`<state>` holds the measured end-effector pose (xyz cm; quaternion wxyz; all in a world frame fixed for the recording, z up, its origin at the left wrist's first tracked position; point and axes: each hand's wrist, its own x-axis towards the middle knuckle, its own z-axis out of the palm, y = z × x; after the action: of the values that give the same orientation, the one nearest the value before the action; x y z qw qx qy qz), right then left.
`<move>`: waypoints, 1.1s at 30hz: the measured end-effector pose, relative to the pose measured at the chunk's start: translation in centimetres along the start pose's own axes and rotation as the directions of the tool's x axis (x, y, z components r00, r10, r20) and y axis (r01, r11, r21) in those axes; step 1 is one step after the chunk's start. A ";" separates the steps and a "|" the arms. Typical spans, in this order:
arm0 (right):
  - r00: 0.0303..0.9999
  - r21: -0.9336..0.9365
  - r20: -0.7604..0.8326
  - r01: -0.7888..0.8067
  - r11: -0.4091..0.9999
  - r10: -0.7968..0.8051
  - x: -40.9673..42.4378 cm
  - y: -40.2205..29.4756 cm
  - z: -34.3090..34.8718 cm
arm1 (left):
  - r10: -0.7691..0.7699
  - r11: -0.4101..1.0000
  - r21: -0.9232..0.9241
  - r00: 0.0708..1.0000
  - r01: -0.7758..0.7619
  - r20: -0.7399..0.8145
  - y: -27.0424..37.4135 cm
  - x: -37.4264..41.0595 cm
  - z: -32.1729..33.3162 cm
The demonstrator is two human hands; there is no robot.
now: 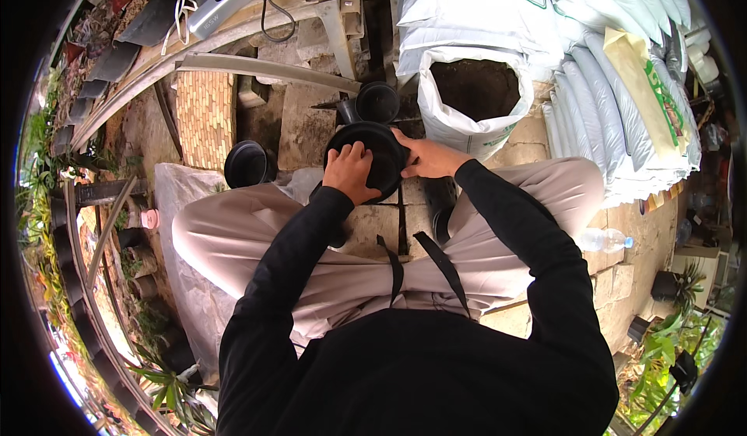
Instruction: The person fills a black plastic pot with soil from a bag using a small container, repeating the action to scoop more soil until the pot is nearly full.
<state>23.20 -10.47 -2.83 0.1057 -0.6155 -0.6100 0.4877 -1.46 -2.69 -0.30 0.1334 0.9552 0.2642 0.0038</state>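
Observation:
A round black plastic pot (382, 173) is between my knees, its open top facing up towards me. My left hand (351, 173) lies over its left side, fingers bent over the rim and the thumb near the bottom edge; the inside is dark. My right hand (430, 156) grips the rim at the right, with the thumb and fingers apart around the wall. Just beyond it are smaller black pots (377, 102), and another black pot (247, 164) lies left near my knee. An open white sack (429, 94) of dark soil stands ahead to the right.
Full white sacks (478, 12) are stacked behind and right of the open one. A metal bar (268, 71) and a woven-look panel (204, 118) lie ahead left. A clear plastic sheet (187, 296) is by my left knee, a plastic bottle (604, 240) by the right.

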 end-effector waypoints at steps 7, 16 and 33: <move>1.000 0.006 0.017 -0.004 1.000 0.004 -0.2 -0.6 -0.1 | -0.062 0.996 -0.071 0.990 0.054 -0.124 -0.7 1.4 1.1; 1.000 0.009 0.002 -0.001 1.000 0.001 -0.1 0.0 -0.1 | -0.122 0.991 -0.084 0.972 0.107 -0.202 -1.5 2.1 0.1; 1.000 -0.169 -0.025 -0.006 0.986 0.002 0.6 -0.5 -0.1 | -0.088 0.996 -0.039 0.994 0.086 -0.066 -1.7 -1.6 -0.9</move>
<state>22.83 -9.81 -2.68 0.0596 -0.6293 -0.6467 0.4268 -3.70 -1.89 0.20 0.1417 0.9396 0.3096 0.0349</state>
